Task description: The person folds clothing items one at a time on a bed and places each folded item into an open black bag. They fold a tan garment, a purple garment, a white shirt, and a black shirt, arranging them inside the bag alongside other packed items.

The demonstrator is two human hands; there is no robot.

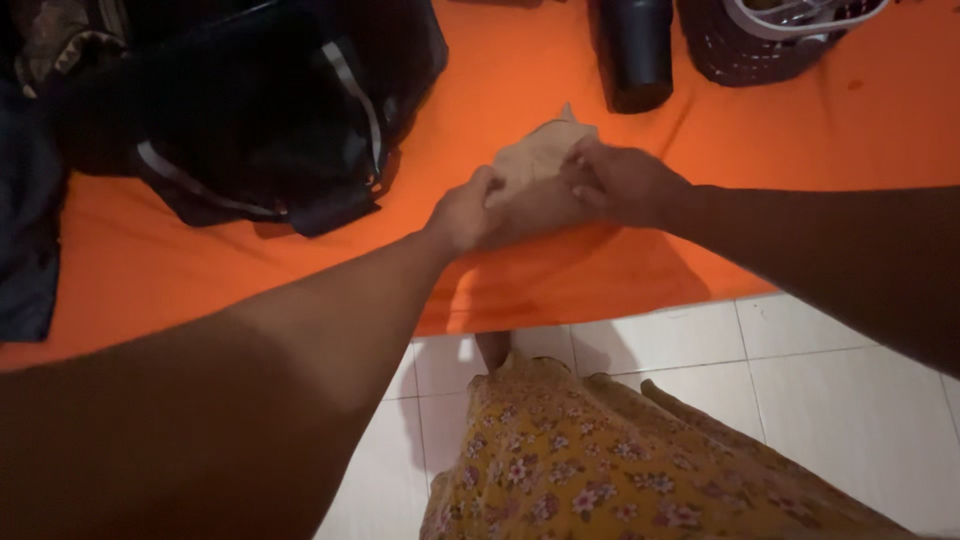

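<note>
Both the left hand [462, 212] and right hand [622, 182] pinched a small beige cloth [535, 160], partly folded, near the orange bed's [150, 270] front edge.

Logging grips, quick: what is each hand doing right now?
Left hand: closed, pinching the beige cloth.
Right hand: closed on the same cloth.
</note>
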